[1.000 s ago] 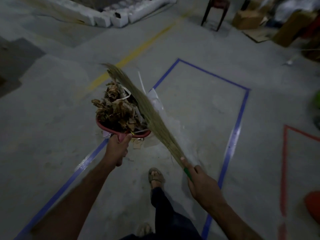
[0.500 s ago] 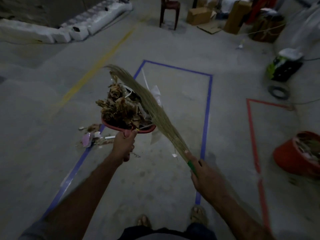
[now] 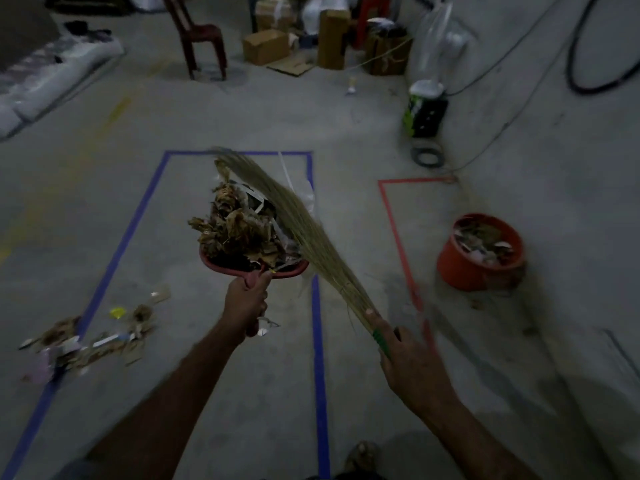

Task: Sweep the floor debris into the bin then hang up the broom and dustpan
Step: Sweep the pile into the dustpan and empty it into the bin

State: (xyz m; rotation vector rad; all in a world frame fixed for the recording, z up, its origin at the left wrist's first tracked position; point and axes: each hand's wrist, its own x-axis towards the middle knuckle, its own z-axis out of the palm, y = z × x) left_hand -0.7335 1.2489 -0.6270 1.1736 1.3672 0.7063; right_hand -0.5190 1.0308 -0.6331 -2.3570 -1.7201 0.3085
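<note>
My left hand [image 3: 246, 304] grips the handle of a red dustpan [image 3: 221, 266], held up in the air. Dry leaves and paper scraps [image 3: 239, 230] are heaped high in it. A straw broom [image 3: 298, 220] lies slanted across the heap's right side, its green handle end gripped by my right hand [image 3: 405, 358]. An orange bin [image 3: 481, 252] with rubbish inside stands on the floor to the right, near the wall. A loose pile of debris [image 3: 90, 337] lies on the floor at the lower left.
Blue tape [image 3: 317, 341] and red tape [image 3: 398, 244] mark rectangles on the concrete floor. A dark red chair [image 3: 197, 36], cardboard boxes [image 3: 265, 46] and a black-green device [image 3: 424, 112] with cables stand at the back. My sandalled foot [image 3: 360, 455] shows at the bottom.
The view has swung to the right, bringing the orange bin fully into sight. Both hands carry the loaded dustpan and broom along; the floor debris pile has slid to the lower left.
</note>
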